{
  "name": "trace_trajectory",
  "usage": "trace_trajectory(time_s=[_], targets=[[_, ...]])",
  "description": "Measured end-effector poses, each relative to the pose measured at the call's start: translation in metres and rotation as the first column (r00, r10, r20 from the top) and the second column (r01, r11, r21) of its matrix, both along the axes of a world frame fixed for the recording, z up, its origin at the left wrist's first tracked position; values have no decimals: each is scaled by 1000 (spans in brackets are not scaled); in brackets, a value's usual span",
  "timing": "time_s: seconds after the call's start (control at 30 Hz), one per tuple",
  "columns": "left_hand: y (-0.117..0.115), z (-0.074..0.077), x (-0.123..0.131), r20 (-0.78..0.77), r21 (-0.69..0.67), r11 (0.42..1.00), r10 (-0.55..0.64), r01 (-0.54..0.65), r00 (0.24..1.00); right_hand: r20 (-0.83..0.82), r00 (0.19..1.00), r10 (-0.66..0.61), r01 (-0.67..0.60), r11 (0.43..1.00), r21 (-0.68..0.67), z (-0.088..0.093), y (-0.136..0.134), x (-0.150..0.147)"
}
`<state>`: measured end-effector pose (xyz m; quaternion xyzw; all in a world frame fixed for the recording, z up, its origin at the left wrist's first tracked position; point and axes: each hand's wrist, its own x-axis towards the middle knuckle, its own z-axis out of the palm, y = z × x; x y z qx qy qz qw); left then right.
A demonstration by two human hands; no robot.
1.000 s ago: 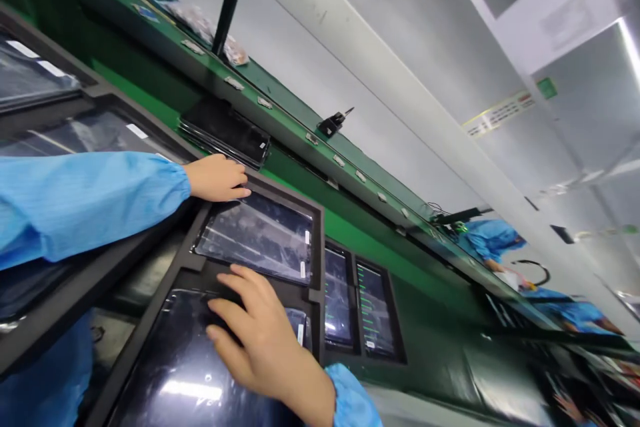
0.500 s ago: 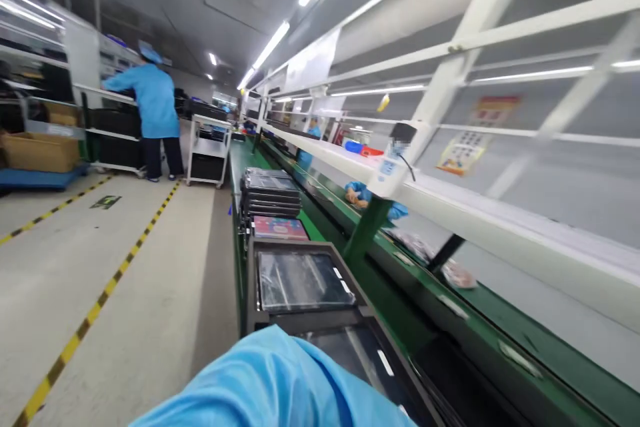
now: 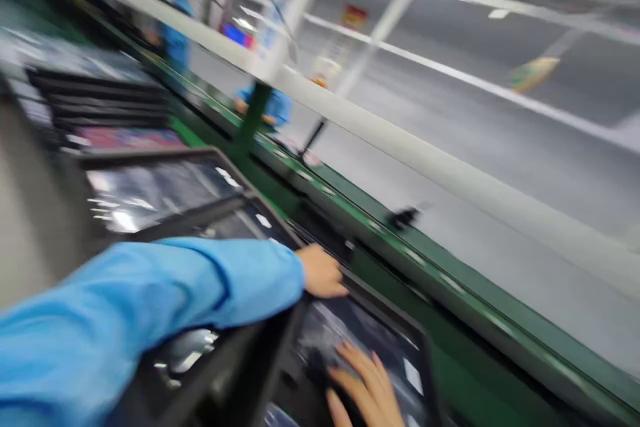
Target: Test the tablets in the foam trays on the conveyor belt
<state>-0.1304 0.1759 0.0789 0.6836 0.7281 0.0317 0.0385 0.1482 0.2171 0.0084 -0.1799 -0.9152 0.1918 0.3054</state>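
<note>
My left hand (image 3: 323, 272), at the end of a blue sleeve, rests at the edge of a black tray (image 3: 400, 313), its fingers bent down over the rim. Below it, my right hand (image 3: 367, 387) has its fingers spread over a dark, film-covered flat panel (image 3: 345, 327) lying in that tray. The fingers seem to touch the film, though blur hides the exact contact. White labels show along the panel's right side. My left arm crosses in front of another tray and partly covers it.
Further along the bench, another tray holds a film-covered panel (image 3: 155, 187). Behind it are a panel with a pink picture (image 3: 130, 138) and a stack of dark panels (image 3: 105, 97). A green conveyor edge (image 3: 425, 257) and white rail (image 3: 400, 140) run alongside. A co-worker's blue sleeve (image 3: 277, 108) shows beyond.
The view has swung right and down, away from the aisle and towards the trays. Both my hands have come into sight; only my blue sleeve showed before.
</note>
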Motion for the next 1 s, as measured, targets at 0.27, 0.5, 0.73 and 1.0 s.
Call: trace_trajectory(time_s=[0.27,0.5,0.73,1.0], targets=[[51,-34,62,44,130,935,-337,329,940,198,936,-292,303,953,-26,37,1,68],[44,-34,61,13,96,943,-320,318,947,419,904,-86,107,994,-26,40,11,74],[35,-28,63,-77,216,887,-401,408,913,291,698,-655,660,745,92,11,57,98],[-85,-14,169,-126,423,130,-971,896,201,237,699,-674,685,727,47,-4,63,110]])
